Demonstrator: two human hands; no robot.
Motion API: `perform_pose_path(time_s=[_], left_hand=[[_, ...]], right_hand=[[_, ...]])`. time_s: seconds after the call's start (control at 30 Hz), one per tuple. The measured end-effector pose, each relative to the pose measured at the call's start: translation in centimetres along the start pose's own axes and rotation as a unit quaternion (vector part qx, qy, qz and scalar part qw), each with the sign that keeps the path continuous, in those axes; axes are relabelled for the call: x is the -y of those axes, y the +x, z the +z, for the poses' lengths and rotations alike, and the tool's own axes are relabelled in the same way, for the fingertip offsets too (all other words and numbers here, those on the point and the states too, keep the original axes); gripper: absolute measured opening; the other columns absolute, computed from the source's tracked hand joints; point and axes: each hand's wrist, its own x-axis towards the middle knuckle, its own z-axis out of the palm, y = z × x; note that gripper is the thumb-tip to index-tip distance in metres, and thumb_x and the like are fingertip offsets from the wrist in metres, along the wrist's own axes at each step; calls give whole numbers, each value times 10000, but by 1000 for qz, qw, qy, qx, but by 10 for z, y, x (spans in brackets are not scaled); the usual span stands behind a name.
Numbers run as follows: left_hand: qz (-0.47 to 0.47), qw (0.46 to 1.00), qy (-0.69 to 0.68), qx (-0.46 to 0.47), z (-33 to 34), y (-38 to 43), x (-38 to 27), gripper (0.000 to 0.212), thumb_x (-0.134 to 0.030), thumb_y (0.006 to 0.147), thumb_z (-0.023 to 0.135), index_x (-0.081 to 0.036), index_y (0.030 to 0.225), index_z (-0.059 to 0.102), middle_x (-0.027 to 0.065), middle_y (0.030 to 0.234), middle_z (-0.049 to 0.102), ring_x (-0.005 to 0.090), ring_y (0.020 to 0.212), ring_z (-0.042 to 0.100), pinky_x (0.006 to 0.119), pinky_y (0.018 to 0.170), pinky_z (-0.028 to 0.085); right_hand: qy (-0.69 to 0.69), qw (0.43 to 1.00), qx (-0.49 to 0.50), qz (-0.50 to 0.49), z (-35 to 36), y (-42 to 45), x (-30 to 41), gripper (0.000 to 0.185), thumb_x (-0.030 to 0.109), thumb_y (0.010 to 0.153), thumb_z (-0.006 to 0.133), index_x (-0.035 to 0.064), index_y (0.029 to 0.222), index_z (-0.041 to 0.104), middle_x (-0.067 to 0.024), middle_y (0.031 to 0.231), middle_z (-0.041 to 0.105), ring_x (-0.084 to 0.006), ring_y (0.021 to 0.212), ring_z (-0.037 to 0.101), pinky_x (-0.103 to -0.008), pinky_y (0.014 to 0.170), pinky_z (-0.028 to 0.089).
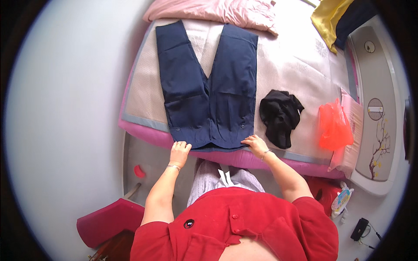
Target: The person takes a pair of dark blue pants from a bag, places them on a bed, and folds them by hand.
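Note:
Navy blue trousers (186, 78) lie spread flat on a bed, legs apart and pointing away from me, waistband at the near edge. My left hand (180, 152) grips the left corner of the waistband between thumb and fingers. At the right corner my right hand (257, 146) pinches the same waistband. Between the hands the waist opening gapes slightly. A crumpled black garment (281, 117) lies on the bed just to the right of the trousers, not touched by either hand.
The bed mat (303, 81) bears a pink quilt (212, 9) at the far side, a red plastic bag (334, 125) and a pink pillow (354, 137) by the headboard (375, 81). Yellow cloth (328, 19) hangs at the far right. A dark red padded seat (109, 220) stands at the lower left.

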Motion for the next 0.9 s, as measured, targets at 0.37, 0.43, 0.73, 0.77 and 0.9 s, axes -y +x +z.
perform_pose_path(time_s=[0.37, 0.43, 0.73, 0.77, 0.9], left_hand=[[-56, 977, -28, 203, 47, -45, 2, 114, -89, 794, 482, -97, 882, 553, 115, 946, 521, 286, 965, 521, 449, 909, 403], [-54, 974, -39, 217, 57, -45, -1, 118, -87, 796, 479, -93, 886, 555, 122, 951, 518, 291, 968, 518, 452, 915, 401], [-107, 969, -78, 206, 62, -38, -1, 191, -23, 771, 491, -73, 943, 559, 116, 974, 518, 284, 960, 506, 407, 888, 402], [-122, 966, -91, 207, 62, -40, -1, 196, -18, 768, 494, -74, 945, 557, 115, 985, 518, 282, 967, 506, 413, 898, 401], [-136, 967, -128, 173, 61, -42, -1, 208, 9, 757, 493, -47, 948, 553, 131, 962, 529, 298, 938, 509, 398, 836, 426]], right_hand=[[5, 976, 167, 143, 101, -22, 16, 395, 106, 779, 553, 170, 1169, 566, -128, 1198, 497, -303, 1108, 466, -367, 930, 421], [12, 969, 177, 173, 107, -21, 16, 349, 135, 784, 554, 174, 1128, 593, -117, 1188, 501, -298, 1096, 470, -371, 926, 426], [137, 874, -5, 466, 132, -10, -4, 403, 208, 729, 663, 70, 1076, 511, -172, 1088, 518, -330, 1041, 511, -404, 871, 449], [152, 843, -48, 514, 136, -8, -7, 439, 221, 722, 675, 63, 1091, 498, -177, 1102, 516, -335, 1047, 510, -404, 874, 447], [351, 695, -101, 620, 162, 4, -31, 568, 303, 661, 762, -14, 1055, 501, -162, 935, 615, -265, 893, 598, -357, 787, 470]])
